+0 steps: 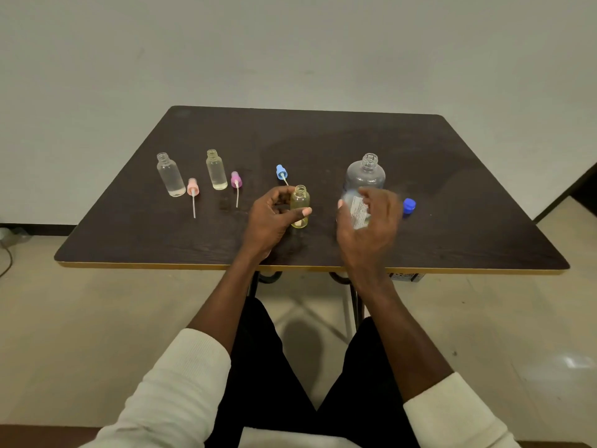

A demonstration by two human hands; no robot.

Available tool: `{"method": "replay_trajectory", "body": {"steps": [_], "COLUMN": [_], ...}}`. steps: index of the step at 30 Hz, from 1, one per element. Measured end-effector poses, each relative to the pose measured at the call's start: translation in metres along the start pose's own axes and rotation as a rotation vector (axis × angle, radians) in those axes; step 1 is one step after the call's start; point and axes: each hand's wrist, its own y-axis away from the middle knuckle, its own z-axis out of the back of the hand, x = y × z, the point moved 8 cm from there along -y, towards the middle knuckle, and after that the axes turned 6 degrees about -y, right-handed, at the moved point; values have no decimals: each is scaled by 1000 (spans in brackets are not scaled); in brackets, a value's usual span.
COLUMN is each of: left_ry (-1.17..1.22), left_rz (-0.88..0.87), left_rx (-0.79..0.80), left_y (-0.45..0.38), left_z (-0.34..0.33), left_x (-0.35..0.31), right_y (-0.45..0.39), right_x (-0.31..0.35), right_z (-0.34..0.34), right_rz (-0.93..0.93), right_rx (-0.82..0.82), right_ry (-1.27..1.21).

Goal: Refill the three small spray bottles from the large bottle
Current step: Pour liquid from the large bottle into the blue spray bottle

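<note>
The left hand (274, 218) grips a small yellowish clear plastic spray bottle (300, 206), uncapped and upright. Just right of it, the blurred right hand (368, 227) curls around the large clear plastic bottle (364, 185), also uncapped.

blue cap (409, 206); yellowish bottle (300, 206); dark, perhaps wood-grained table (452, 189).
</note>
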Motion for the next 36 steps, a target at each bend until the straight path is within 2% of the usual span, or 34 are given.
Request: {"method": "replay_trajectory", "body": {"steps": [2,7,12,16,28,36], "left_ry": [-12,-55,-77,-65,-73,-71], "left_rz": [4,14,11,16,11,8], "left_rx": [-6,-22,-23,-16,-32,-36], "left_y": [0,-2,-1,-3,-4,-2], "left_z": [0,2,2,1,0,3], "left_x": [2,8,6,9,13,12], "right_y": [-10,-13,-14,-22,-29,-30], "right_x": [-16,-53,-59,-54,-29,-26], "right_z": [2,-25,-31,-29,-48,-56], "right_rz": [-136,-455,-521,-489,-203,-103], "right_rx": [-16,185,173,194,518,630], "right_ry": [13,-116,-228,-221,-4,109]}}
